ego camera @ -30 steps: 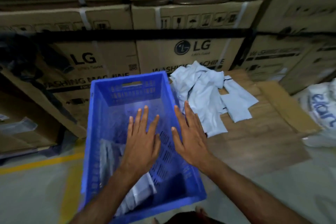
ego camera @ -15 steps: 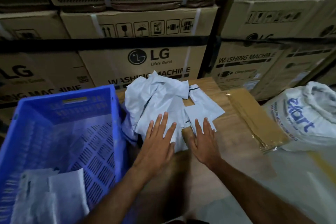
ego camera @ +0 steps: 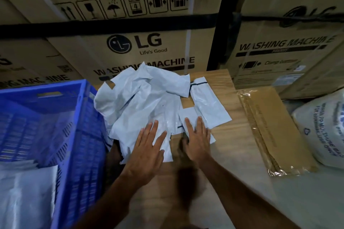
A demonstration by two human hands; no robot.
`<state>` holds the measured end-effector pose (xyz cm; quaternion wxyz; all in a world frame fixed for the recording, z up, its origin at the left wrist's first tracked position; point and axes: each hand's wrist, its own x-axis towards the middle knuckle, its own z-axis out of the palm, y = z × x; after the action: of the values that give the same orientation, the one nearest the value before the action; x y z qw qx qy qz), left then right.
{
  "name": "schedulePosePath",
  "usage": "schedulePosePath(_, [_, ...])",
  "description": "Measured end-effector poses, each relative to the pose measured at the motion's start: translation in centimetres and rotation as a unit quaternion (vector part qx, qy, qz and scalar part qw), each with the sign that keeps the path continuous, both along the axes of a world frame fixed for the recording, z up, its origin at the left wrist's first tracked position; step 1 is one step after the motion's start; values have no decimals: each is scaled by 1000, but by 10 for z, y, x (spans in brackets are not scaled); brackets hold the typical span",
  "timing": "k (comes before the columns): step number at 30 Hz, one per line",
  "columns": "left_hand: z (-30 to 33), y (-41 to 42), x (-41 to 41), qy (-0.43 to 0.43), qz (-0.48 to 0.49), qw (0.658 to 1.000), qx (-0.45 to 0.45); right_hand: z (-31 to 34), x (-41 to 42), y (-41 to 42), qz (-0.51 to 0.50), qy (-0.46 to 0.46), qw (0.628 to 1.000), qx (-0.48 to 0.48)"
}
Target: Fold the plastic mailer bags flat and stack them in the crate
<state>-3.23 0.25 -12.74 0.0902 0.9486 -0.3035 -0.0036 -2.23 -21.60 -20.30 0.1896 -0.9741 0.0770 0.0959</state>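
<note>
Head view: both hands flat on the pile of mailer bags [ego camera: 147, 98], which sits on the wooden worktop [ego camera: 232, 135] just right of the blue crate [ego camera: 81, 135]. Left hand [ego camera: 147, 152] has its fingers straight and spread, palm down on the near edge of the pile, nothing pinched. Right hand [ego camera: 197, 139] is the same, fingers straight, resting on a smaller bag at the pile's right side. So neither grip is closed on anything, both just press

Crate is left of the pile, touching or almost touching it; a few pale folded bags [ego camera: 24, 191] already lie in its near end

Risks, my read:
- bags are slick and overlap, so dragging one out likely pulls neighbours along or slides them off the worktop edge
- crumpled ones at the far side of the pile hold air and creases, may spring back open after folding
- pile edge leans on the crate wall, loose bag could drop into the gap between them

Counts: 1 crate, 2 hands, 1 flat brown cardboard pack [ego camera: 273, 128] right of the pile, 1 white printed sack [ego camera: 323, 132] further right, several stacked cartons [ego camera: 130, 29] behind. Bags in the pile: roughly five or six, overlap hides the exact number
</note>
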Motion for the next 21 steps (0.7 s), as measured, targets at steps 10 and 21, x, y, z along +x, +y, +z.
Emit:
schedulePosePath(10, [13, -6, -26, -5, 50, 997, -52, 8, -54, -5, 89, -181, 979, 35])
schedulePosePath(21, [-73, 45, -134, 92, 67, 991, -72, -20, -151, 10, 411, -109, 904, 40])
